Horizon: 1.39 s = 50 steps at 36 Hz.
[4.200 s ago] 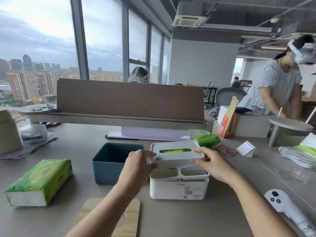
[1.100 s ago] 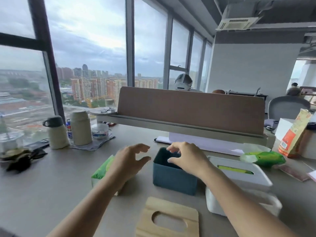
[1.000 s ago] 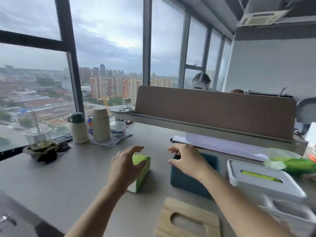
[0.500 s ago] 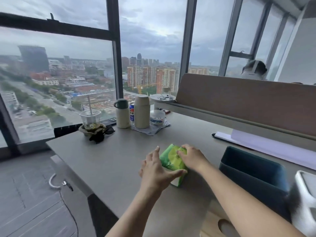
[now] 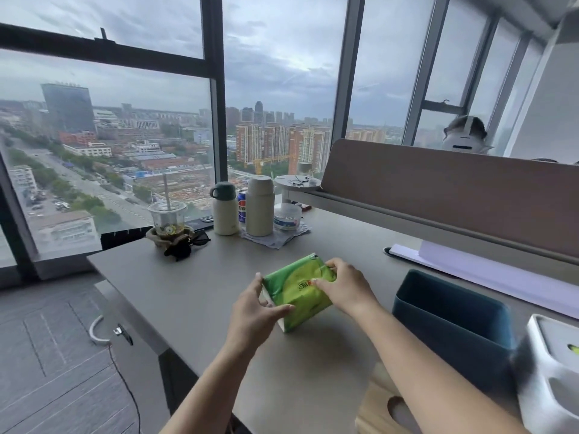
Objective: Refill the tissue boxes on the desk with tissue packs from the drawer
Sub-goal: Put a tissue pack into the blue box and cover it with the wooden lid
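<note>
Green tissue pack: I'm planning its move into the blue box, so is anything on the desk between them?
Nothing visible. The green tissue pack, held by the left hand and right hand, has bare desk between it and the lidless blue box.

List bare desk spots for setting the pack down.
Bare desk between the left edge and the green tissue pack, held by left hand and right hand; also between pack and blue box, and the near edge. Crowded: back-left corner around the bottles.
</note>
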### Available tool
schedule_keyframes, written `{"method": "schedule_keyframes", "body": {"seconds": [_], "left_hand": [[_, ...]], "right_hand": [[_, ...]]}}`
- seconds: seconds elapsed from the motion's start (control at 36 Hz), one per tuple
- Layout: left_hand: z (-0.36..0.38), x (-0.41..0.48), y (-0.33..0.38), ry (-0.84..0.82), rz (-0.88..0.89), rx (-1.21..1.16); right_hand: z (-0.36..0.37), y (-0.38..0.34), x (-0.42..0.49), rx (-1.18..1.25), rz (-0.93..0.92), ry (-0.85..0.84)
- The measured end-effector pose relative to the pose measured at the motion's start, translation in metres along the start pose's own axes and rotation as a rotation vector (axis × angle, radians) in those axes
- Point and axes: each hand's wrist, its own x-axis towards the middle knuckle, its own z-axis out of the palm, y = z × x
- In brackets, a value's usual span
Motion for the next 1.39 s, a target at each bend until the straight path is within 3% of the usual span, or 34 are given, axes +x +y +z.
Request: {"method": "schedule_keyframes", "body": {"seconds": [0.25, 0.36, 0.5, 0.75, 0.97, 1.17, 1.39], "left_hand": [[0.043, -0.001, 0.054, -0.015, 0.18, -0.331], [0.073, 0.005, 0.076, -0.067, 0.244, -0.35], [0.117, 0.008, 0.1, -0.249, 0.277, -0.228], [0.178, 0.003, 0.115, -0.37, 0.357, 0.088], [0.2, 0.01, 0.102, -0.389, 0.312, 0.187], [0.21, 0.008, 0.094, -0.228, 0.533, 0.705], [0.203, 0.004, 0.092, -0.223, 0.551, 0.824]], "right_hand": [[-0.059, 0.005, -0.023, 0.109, -0.097, 0.306], [-0.098, 0.023, -0.044, 0.164, -0.083, 0.387], [-0.143, 0.055, -0.078, 0.113, -0.039, 0.466], [-0.17, 0.106, -0.117, 0.042, 0.142, 0.441], [-0.157, 0.128, -0.117, -0.103, 0.206, 0.445], [-0.156, 0.131, -0.11, -0.497, 0.184, 0.449], [-0.155, 0.132, -0.105, -0.591, 0.147, 0.32]]}}
